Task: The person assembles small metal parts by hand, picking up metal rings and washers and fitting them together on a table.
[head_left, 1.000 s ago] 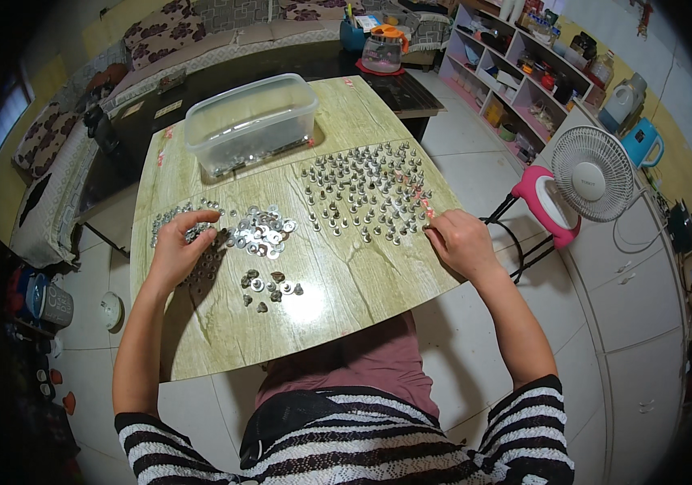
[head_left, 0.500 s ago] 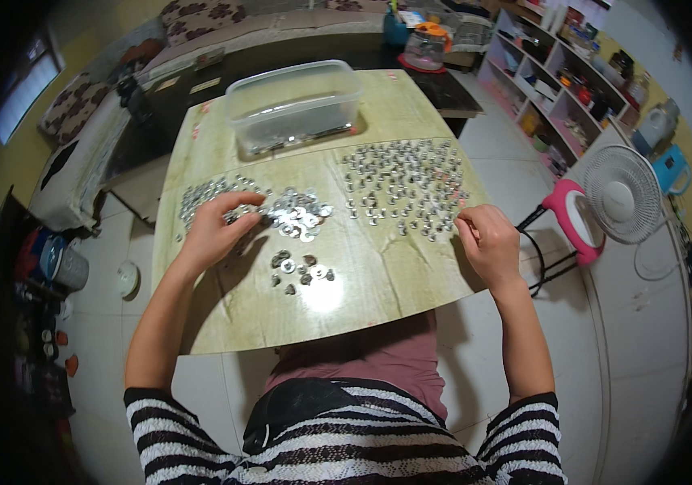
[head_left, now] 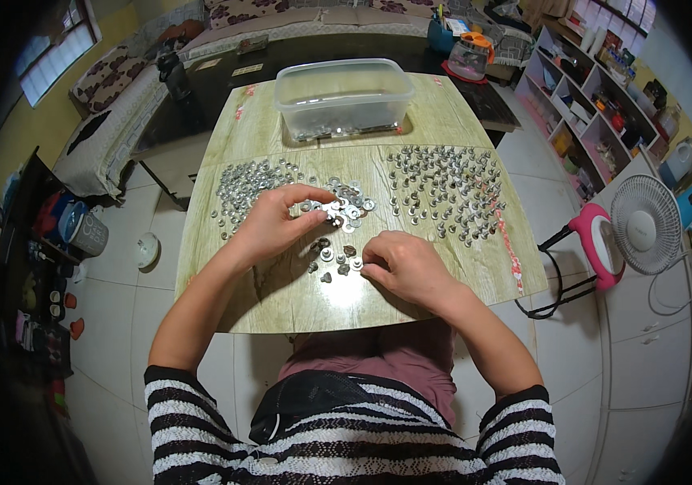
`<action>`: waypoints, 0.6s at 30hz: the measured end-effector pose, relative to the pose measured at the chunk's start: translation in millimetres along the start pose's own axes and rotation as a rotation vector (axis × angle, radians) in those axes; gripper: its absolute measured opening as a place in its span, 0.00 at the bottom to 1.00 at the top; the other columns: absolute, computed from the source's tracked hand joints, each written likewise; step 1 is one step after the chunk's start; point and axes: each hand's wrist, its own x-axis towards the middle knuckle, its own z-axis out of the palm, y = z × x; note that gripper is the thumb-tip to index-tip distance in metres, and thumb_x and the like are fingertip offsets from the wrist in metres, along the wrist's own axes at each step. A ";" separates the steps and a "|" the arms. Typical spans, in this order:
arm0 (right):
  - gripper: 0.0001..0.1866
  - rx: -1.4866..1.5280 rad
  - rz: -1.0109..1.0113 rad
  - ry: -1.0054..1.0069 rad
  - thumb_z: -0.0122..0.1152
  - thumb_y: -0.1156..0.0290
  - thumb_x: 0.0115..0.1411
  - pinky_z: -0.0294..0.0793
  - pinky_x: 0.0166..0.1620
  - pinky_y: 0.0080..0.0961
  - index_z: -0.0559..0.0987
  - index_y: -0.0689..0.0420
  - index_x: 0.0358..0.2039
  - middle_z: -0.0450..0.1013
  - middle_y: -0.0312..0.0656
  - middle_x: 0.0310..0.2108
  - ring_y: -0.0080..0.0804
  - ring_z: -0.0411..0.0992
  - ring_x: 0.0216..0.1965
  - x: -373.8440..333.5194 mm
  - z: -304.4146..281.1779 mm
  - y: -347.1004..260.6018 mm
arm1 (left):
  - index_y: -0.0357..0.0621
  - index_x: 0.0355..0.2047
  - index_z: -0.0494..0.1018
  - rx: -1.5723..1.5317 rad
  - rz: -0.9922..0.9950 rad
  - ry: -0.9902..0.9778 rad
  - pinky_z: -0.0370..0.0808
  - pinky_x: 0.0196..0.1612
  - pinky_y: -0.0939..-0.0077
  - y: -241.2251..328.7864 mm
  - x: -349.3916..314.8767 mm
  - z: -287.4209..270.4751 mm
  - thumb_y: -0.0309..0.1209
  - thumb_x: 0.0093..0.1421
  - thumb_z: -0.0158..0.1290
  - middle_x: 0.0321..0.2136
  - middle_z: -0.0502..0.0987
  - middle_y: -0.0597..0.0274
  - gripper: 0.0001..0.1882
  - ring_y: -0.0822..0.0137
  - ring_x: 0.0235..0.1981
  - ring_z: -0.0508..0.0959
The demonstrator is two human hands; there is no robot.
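My left hand (head_left: 281, 217) reaches over a heap of flat silver washers (head_left: 354, 208). Its thumb and forefinger are apart, with washers at their tips. My right hand (head_left: 407, 268) is closed beside a small group of dark metal pieces (head_left: 343, 268) and a few washers. Its fingertips are at a washer (head_left: 356, 264); whatever they pinch is hidden. Farther left is a spread of small shiny metal nuts (head_left: 257, 178), partly behind my left hand. Many small bolts or screws (head_left: 447, 190) are scattered over the table's right side.
A clear plastic tub (head_left: 346, 101) stands at the far side of the marbled table (head_left: 435, 303). Beyond is a dark table (head_left: 273, 52). To the right are a white fan (head_left: 643, 217), a pink-and-black stool (head_left: 597, 250) and shelves (head_left: 580, 105).
My right hand has moved left from the scattered screws to the small group near the front. My left hand has shifted right onto the washers. The whole view has swung slightly.
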 end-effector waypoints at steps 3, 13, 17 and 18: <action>0.08 0.070 0.058 -0.006 0.59 0.68 0.45 0.68 0.30 0.29 0.74 0.58 0.25 0.70 0.42 0.23 0.36 0.69 0.25 1.0 -1.0 2.1 | 0.39 0.37 0.72 -0.051 -0.002 -0.030 0.68 0.44 0.76 3.0 -0.9 1.6 0.29 0.50 0.52 0.35 0.74 0.59 0.13 0.68 0.39 0.73; 0.08 1.132 0.357 0.217 0.57 0.75 0.51 0.67 0.29 0.11 0.75 0.64 0.32 0.72 0.36 0.25 0.17 0.68 0.25 17.9 -2.2 -3.4 | 0.35 0.40 0.70 -0.511 -0.124 -0.159 0.72 0.37 0.83 13.5 -0.4 30.2 0.24 0.52 0.51 0.32 0.76 0.59 0.14 0.75 0.33 0.75; 0.08 1.219 0.352 0.240 0.56 0.76 0.51 0.69 0.30 0.12 0.75 0.65 0.32 0.72 0.38 0.27 0.18 0.69 0.26 19.1 -0.8 -5.2 | 0.35 0.41 0.70 -0.584 -0.159 -0.093 0.72 0.36 0.84 9.3 -1.1 33.2 0.23 0.51 0.52 0.31 0.76 0.61 0.14 0.76 0.32 0.74; 0.07 1.201 0.339 0.262 0.56 0.76 0.51 0.68 0.29 0.12 0.75 0.64 0.32 0.72 0.37 0.26 0.18 0.68 0.25 19.8 -0.2 -5.4 | 0.36 0.41 0.70 -0.602 -0.154 -0.070 0.72 0.36 0.84 9.3 -1.3 33.9 0.23 0.51 0.52 0.32 0.76 0.61 0.15 0.76 0.33 0.74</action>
